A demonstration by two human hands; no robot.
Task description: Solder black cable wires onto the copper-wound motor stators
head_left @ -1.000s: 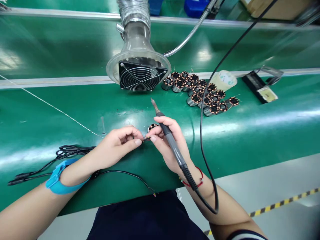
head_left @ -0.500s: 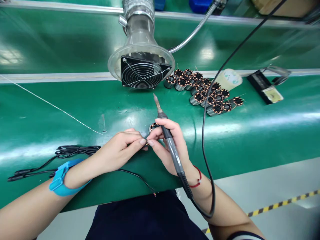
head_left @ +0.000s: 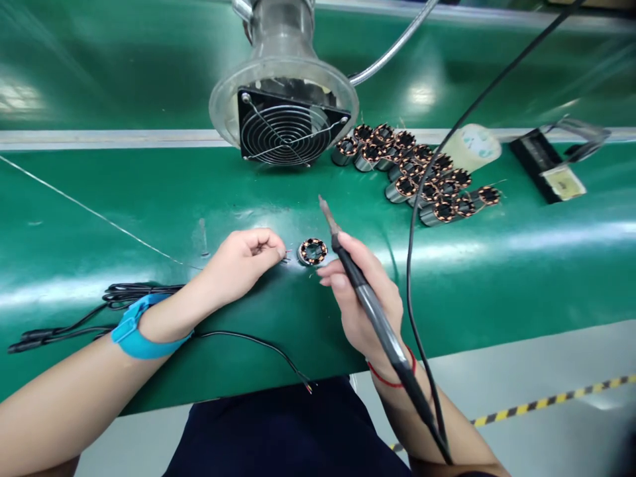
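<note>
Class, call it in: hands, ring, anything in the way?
Left hand pinching thin wires. Right hand gripping soldering iron. Copper-wound ring between them. Fan beyond, not blocking.

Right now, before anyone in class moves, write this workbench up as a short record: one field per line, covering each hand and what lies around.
left hand: pinching thin wires at the fingertips
right hand: gripping a soldering iron, tip pointing away from the person
between the hands: one copper-wound core, standing on the green bench
far side: fan; to its right, a group of similar cores, then a tape roll
by the left forearm: bundled black cable
</note>
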